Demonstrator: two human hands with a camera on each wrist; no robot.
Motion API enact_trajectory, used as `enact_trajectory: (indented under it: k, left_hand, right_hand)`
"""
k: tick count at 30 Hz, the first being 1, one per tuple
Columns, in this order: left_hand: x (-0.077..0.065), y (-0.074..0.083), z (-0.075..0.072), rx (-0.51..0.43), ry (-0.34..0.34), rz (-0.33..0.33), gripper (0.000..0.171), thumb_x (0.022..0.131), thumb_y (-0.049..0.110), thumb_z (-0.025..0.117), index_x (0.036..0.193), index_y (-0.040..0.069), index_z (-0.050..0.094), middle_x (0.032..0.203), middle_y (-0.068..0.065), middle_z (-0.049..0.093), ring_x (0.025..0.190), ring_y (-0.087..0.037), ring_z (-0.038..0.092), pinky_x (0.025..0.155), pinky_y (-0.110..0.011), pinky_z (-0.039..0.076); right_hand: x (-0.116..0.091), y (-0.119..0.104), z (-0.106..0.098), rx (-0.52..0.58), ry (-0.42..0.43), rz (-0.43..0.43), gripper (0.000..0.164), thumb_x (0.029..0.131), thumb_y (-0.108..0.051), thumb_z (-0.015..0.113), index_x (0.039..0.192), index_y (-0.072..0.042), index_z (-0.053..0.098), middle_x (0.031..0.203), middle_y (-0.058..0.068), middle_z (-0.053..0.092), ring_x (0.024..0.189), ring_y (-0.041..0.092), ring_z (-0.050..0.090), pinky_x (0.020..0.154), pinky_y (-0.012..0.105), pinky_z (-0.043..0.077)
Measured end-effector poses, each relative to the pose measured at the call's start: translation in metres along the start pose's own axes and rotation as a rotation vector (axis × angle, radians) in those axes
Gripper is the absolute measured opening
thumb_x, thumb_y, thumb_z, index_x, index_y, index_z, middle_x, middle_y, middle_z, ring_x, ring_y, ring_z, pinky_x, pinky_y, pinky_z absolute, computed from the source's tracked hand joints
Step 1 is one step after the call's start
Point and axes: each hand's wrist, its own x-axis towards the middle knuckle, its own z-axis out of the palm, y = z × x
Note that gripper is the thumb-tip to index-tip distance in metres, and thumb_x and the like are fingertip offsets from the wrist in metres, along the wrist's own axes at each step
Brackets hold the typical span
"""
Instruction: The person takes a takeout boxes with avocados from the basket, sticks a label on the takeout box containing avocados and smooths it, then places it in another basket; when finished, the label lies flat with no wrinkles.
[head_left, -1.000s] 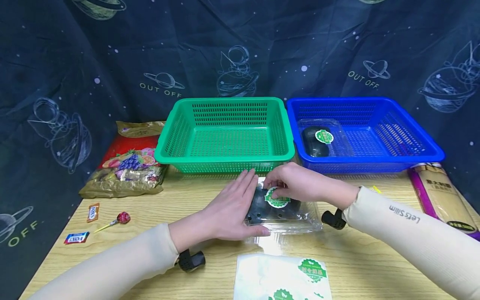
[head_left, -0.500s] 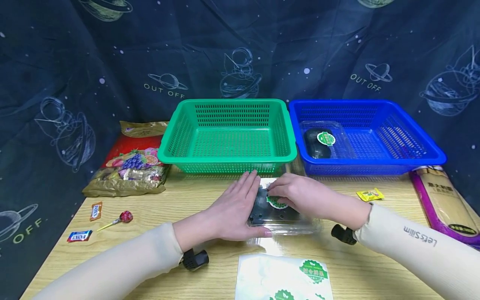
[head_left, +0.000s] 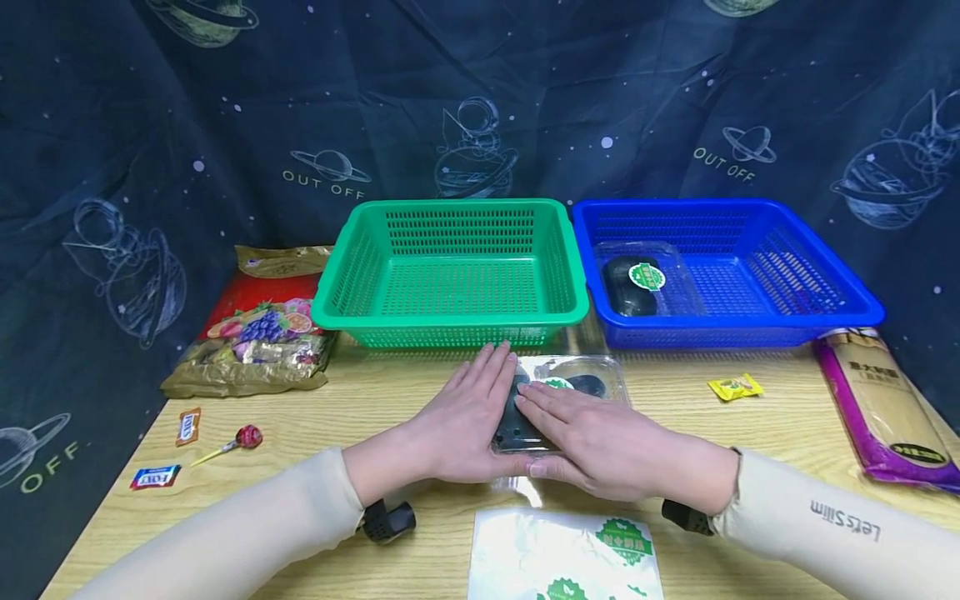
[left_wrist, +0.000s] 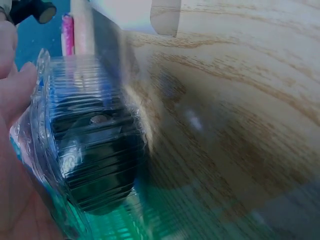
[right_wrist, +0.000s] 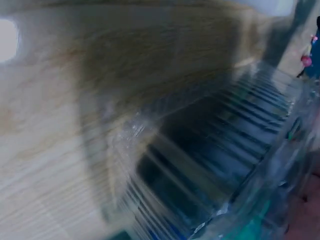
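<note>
A clear plastic clamshell box (head_left: 617, 379) lies on the wooden table, with a dark rounded item (left_wrist: 100, 165) inside. On its lid is a round green-and-white sticker (head_left: 557, 382), partly covered by my right hand. My left hand (head_left: 461, 421) lies with straight fingers along the box's left side, thumb at its near edge. My right hand (head_left: 600, 437) rests flat across the lid from the right, its thumb meeting the left thumb. Just in front of the box is a white sticker sheet (head_left: 540, 542) with several green labels.
Behind the box stand a green basket (head_left: 450, 321) and a blue basket (head_left: 750, 321); the blue one holds a similar stickered box (head_left: 678, 287). A candy bag (head_left: 258, 333), a lollipop (head_left: 249, 436) and wrapped sweets lie left. A yellow sweet (head_left: 735, 387) and a noodle pack (head_left: 885, 400) lie right.
My right hand was at the sticker with bent fingers; now it has moved nearer and flattened over the lid, its thumb beside the left one. The left hand has stayed in place.
</note>
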Motion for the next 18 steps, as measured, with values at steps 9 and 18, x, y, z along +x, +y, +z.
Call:
enact_trajectory:
  k: [9, 18]
  left_hand:
    - [0.0, 0.001, 0.0, -0.003, 0.02, 0.0, 0.119, 0.077, 0.083, 0.04, 0.151, -0.003, 0.007, 0.158, -0.021, 0.004, 0.145, -0.036, 0.005, 0.113, -0.049, 0.018]
    - [0.0, 0.002, 0.001, -0.008, 0.02, -0.036, 0.121, 0.075, 0.083, 0.045, 0.152, -0.002, 0.006, 0.158, -0.02, 0.003, 0.145, -0.034, 0.002, 0.114, -0.05, 0.016]
  right_hand:
    - [-0.003, 0.013, 0.004, -0.073, 0.027, 0.049, 0.072, 0.099, -0.053, 0.037, 0.143, 0.004, 0.037, 0.147, 0.021, 0.038, 0.137, 0.031, 0.034, 0.111, 0.043, 0.027]
    - [-0.021, 0.019, 0.005, -0.161, 0.057, 0.089, 0.076, 0.096, -0.054, 0.043, 0.143, 0.005, 0.037, 0.148, 0.022, 0.036, 0.139, 0.033, 0.031, 0.111, 0.045, 0.027]
